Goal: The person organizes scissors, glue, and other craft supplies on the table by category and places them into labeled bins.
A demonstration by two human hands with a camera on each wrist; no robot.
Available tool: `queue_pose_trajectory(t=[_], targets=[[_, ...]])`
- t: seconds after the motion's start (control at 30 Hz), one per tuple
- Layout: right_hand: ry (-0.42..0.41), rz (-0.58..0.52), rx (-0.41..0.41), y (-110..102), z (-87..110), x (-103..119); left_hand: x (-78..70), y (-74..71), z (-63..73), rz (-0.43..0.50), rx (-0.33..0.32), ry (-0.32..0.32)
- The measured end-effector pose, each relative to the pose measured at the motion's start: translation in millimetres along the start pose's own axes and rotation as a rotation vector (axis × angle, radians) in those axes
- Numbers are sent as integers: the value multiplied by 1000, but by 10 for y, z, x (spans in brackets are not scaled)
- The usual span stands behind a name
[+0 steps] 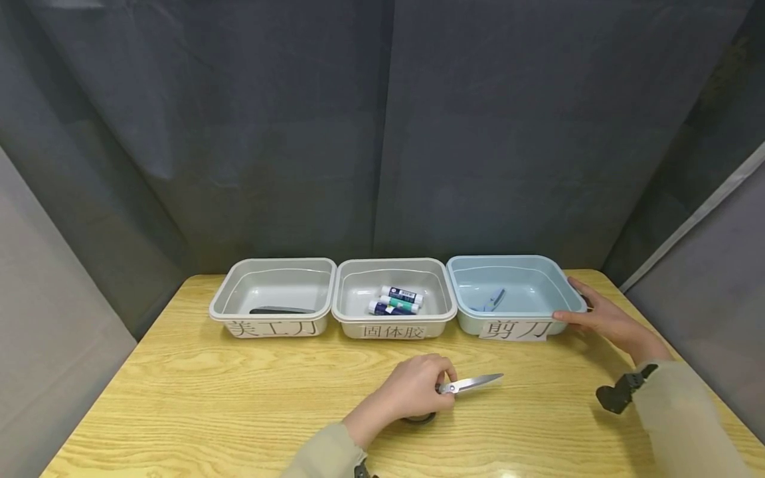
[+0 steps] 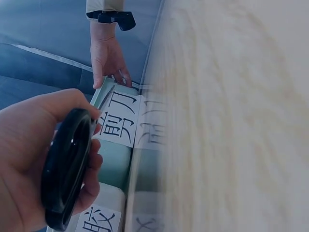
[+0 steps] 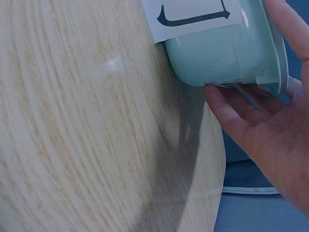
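Observation:
My left hand (image 1: 418, 388) holds a pair of scissors (image 1: 478, 382) low over the front middle of the table, silver blades pointing right. Their black handle (image 2: 52, 183) shows large in the left wrist view; part of it lies behind the fingers. At the right, my right hand (image 1: 609, 322) grips the right end of a light blue bin (image 1: 532, 292), thumb at the rim and fingers along its side and underneath in the right wrist view. Inside that bin lies a small blue item (image 1: 494, 300), probably scissors. A paper label (image 1: 514, 330) is stuck on its front.
Left of the blue bin stand a grey bin (image 1: 358, 282) with several glue sticks (image 1: 399, 302) and another grey bin (image 1: 239, 292) with a dark, slim tool (image 1: 281, 310). All sit along the back of the wooden table (image 1: 209, 398), before a dark curtain (image 1: 287, 133).

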State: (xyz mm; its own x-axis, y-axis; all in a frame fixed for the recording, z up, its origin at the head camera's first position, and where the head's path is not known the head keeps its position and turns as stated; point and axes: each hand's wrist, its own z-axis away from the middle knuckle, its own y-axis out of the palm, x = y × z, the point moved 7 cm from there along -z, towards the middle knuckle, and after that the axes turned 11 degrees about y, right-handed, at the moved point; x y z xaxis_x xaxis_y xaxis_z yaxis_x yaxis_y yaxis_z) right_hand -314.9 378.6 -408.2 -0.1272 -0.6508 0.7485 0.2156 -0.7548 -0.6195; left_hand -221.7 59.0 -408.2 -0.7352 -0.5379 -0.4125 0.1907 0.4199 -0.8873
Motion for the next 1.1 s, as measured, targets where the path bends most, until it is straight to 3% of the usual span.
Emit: queue_pose_trajectory(t=[0.5, 1.1], targets=[[8, -11, 2, -5, -8, -2, -8, -127, -212, -23, -115, -12], [-17, -25, 14, 3, -3, 10, -94, -278, -544, 2, -141, -13]])
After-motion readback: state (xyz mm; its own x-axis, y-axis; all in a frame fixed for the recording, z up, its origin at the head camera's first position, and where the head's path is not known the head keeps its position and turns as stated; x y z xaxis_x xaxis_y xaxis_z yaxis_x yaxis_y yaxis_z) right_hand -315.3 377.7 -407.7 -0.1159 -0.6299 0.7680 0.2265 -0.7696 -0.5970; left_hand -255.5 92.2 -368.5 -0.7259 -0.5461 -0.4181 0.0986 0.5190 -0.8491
